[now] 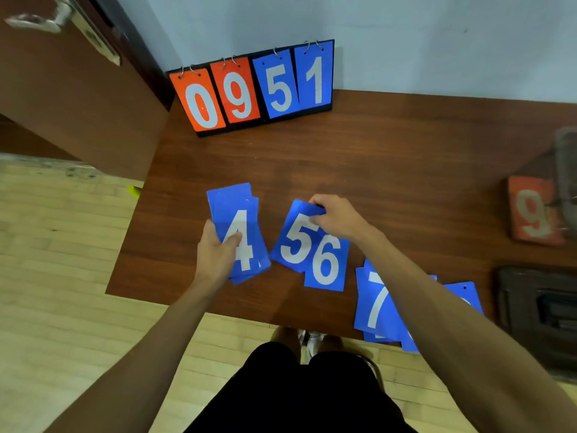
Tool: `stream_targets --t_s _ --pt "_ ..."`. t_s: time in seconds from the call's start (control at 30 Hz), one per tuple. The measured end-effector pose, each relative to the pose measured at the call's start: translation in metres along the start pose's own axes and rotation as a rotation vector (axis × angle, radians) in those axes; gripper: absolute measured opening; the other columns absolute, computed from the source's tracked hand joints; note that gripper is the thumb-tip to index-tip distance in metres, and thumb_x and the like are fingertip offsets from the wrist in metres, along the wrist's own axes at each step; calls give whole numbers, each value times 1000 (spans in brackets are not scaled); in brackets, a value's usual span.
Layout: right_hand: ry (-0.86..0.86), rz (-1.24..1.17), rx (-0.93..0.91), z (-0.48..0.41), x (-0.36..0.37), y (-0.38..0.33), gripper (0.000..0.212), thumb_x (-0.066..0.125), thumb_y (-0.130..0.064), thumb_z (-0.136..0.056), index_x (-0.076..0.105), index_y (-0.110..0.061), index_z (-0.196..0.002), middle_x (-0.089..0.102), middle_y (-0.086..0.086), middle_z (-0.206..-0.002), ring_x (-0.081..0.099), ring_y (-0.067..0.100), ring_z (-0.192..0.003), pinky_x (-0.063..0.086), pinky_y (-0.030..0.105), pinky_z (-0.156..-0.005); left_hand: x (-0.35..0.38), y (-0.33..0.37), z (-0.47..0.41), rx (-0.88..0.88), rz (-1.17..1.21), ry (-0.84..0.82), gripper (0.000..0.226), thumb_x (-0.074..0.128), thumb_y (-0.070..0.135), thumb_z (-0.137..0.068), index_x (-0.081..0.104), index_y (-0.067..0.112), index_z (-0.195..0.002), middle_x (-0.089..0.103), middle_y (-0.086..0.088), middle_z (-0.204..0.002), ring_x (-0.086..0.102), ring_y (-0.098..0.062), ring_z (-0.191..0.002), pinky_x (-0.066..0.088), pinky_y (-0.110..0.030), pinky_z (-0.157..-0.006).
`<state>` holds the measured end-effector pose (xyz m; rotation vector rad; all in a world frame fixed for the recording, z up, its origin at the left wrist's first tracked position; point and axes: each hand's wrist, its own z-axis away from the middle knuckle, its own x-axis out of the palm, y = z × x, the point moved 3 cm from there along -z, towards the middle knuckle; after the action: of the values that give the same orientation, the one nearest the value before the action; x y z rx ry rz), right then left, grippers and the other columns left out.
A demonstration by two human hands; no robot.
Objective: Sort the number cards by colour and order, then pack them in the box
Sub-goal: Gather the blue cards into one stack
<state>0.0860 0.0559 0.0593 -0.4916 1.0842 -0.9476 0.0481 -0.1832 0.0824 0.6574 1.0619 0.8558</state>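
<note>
Fingers of right hand (337, 218) pinch 5 card (295, 240) at its far edge; left hand (215, 254) grips 4-topped stack (237, 214) just left.

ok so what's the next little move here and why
Probably lift the blue 5 card and lay it onto the stack topped by the 4. The right hand pinches the 5's top edge, the left hand holds that stack, and 5 follows 4. The 6 card overlaps its corner, so slide it clear.
</note>
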Motion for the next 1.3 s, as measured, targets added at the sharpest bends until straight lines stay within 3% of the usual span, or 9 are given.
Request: stream_targets --t_s 0.1,0.2,0.3,0.37,0.5,0.77,1.03,1.2,1.3 --pt "-74 12 -16 4 -11 -7 8 61 -10 -89 59 -18 -89 64 -5 -85 60 10 -77 43 17 -60 2 7 -15 0 -52 -25 22 56 13 -92 44 20 -109 56 6 -93 60 -12 -81 45 -19 -58" --pt "-100 -30 -20 7 -16 -15 9 63 -10 -89 59 -17 -92 65 -4 -88 63 10 -80 47 15 -65 15 10 -22 -2 -71 -199 26 57 13 -91 46 21 -113 57 11 -91 60 -7 -80 45 -19 -58" --pt "-31 -14 -34 2 -18 -26 11 65 -11 -87 60 -18 -94 65 -4 -90 64 13 -84 50 20 -70 34 20 -17 -54 88 -380 20 56 17 -93 50 24 -112 64 13 -94 65 -4 -78 49 -17 -55" --pt "11 28 -47 -4 -17 -33 12 65 -12 -87 60 -20 -95 63 -7 -89 61 11 -84 45 14 -66 42 25 -12 -114 234 -432 11 53 24 -95 55 27 -106 69 6 -98 70 -11 -80 55 -24 -61" --pt "90 57 -35 -12 -21 -44 19 63 -15 -89 61 -15 -107 62 -6 -100 56 8 -88 42 16 -69 48 32 -9 -29 285 -529 30 62 25 -89 52 23 -117 70 6 -104 71 -12 -88 57 -24 -66" --pt "-75 70 85 -1 -36 -18 64 77 -27 -77 43 -16 -131 49 -9 -115 49 6 -102 44 21 -83 60 29 -16 -39 223 -429 36 63 17 -89 50 18 -123 67 4 -109 68 -13 -92 57 -23 -68" --pt "-167 57 115 39 -44 45 12 60 -18 -92 53 -22 -101 62 1 -112 62 19 -101 55 33 -81 62 17 -1 -51 29 -237 32 63 14 -89 50 18 -118 63 -1 -111 64 -20 -96 52 -27 -70" --pt "-126 -26 9 62 -67 54 12 59 -12 -92 63 -13 -104 66 1 -105 65 20 -100 54 36 -84 57 20 18 -44 -76 -195 38 66 17 -87 51 15 -122 64 -6 -116 64 -25 -101 54 -38 -81" --pt "-109 -134 -79 72 -83 40 17 65 -11 -88 65 -8 -105 69 4 -102 67 17 -94 54 29 -81 66 35 35 -49 -47 -246 34 67 16 -86 54 20 -117 66 -1 -109 66 -22 -97 55 -40 -82"
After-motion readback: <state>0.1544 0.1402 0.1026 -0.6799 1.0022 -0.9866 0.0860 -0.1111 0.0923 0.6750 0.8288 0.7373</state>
